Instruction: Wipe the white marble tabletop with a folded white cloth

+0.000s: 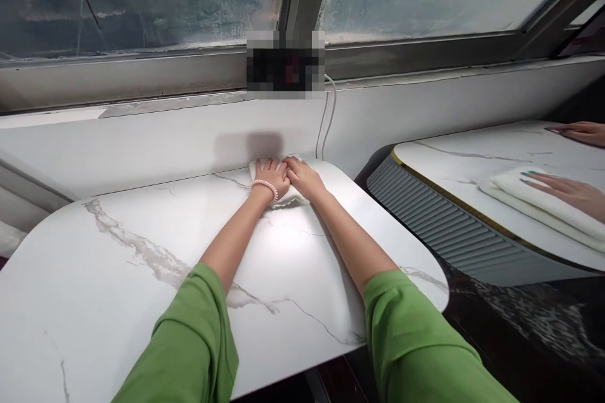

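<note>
A white cloth (290, 198) lies bunched on the white marble-patterned table (155, 321), near its far edge by the wall. My left hand (271, 177), with a pink coiled band at the wrist, presses flat on the cloth, its fingers spread apart. Beside it, touching its thumb side, my right hand (305, 179) is curled over the cloth with its fingers bent and close together. Part of the cloth is hidden under both hands.
To the right stands a second marble-patterned table (454, 201) with a gold edge and ribbed side. A co-worker's hand (567, 192) rests there on a folded white cloth (515, 184); their other hand (586, 132) touches a dark object. White cables (333, 113) hang down the wall below the window.
</note>
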Available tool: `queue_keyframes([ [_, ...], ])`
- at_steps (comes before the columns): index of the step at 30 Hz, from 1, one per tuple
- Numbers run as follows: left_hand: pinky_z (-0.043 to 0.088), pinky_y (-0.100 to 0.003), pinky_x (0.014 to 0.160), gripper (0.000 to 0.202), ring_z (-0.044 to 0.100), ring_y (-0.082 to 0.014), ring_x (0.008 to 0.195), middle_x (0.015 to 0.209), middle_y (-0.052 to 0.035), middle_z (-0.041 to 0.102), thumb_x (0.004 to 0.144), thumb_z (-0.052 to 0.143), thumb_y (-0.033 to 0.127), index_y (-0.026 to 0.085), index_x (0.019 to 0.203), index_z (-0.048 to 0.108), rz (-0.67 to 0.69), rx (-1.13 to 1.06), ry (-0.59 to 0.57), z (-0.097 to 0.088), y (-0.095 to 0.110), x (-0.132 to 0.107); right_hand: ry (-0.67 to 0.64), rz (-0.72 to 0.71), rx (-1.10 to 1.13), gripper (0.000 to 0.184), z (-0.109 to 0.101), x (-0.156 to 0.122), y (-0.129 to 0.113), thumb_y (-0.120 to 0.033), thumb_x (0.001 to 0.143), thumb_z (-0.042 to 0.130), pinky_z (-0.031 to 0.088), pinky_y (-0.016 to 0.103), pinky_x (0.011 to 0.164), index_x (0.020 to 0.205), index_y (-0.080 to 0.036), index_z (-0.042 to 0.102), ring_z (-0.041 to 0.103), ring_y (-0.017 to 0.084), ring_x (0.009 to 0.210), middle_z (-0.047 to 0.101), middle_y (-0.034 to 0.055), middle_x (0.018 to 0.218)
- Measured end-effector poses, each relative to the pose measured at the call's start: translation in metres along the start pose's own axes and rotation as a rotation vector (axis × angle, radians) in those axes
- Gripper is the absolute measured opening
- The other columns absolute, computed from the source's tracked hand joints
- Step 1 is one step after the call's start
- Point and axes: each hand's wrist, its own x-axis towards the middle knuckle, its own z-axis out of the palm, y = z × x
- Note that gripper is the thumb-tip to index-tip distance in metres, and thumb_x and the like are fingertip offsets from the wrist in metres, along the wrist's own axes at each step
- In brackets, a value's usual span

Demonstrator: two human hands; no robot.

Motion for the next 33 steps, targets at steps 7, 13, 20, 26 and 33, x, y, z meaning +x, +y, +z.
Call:
queue_keyframes([
  [7,0.006,-0.051,0.114,0.052,0.021,-0.0242,0.139,0.151,-0.0104,0.027,0.095,0.023,0.031,0.015,0.143,0.031,-0.025,0.045,-0.036,-0.007,0.014,-0.034,-0.077,-0.005,-0.053,0.044,-0.003,-0.026,-0.012,-0.021,0.09,0.027,0.025,0.041,0.114,0.13,-0.014,0.045,0.032,0.021,0.137,0.045,0.008,0.142],
  [13,0.005,-0.056,0.113,0.055,0.017,-0.0285,0.141,0.152,-0.0137,0.024,0.095,0.024,0.034,0.012,0.145,0.029,0.054,0.063,-0.077,-0.012,0.031,-0.093,-0.087,-0.062,-0.125,0.049,-0.01,-0.087,-0.03,-0.026,0.094,0.022,0.024,0.043,0.114,0.136,-0.011,0.041,0.027,0.022,0.139,0.04,0.0109,0.146],
  [20,0.006,-0.061,0.111,0.058,0.018,-0.0338,0.139,0.151,-0.0187,0.024,0.094,0.026,0.035,0.006,0.144,0.028,0.192,0.041,-0.073,-0.025,0.055,-0.184,-0.012,-0.079,-0.154,0.052,-0.021,-0.184,-0.071,-0.03,0.095,0.02,0.028,0.046,0.113,0.14,-0.009,0.039,0.031,0.024,0.137,0.04,0.0129,0.145],
  [26,0.006,-0.062,0.11,0.06,0.015,-0.0368,0.139,0.15,-0.0209,0.025,0.093,0.029,0.036,0.003,0.143,0.029,0.262,0.009,-0.085,-0.039,0.066,-0.246,0.057,-0.135,-0.18,0.051,-0.026,-0.241,-0.106,-0.028,0.096,0.023,0.033,0.048,0.11,0.143,-0.012,0.034,0.029,0.023,0.138,0.04,0.0123,0.145],
  [33,0.008,-0.06,0.111,0.062,0.014,-0.0354,0.14,0.15,-0.0202,0.024,0.092,0.031,0.034,0.001,0.144,0.027,0.274,0.004,-0.123,-0.044,0.058,-0.252,0.025,-0.129,-0.3,0.051,-0.027,-0.24,-0.119,-0.026,0.093,0.025,0.035,0.047,0.109,0.141,-0.012,0.037,0.034,0.023,0.136,0.043,0.0121,0.143],
])
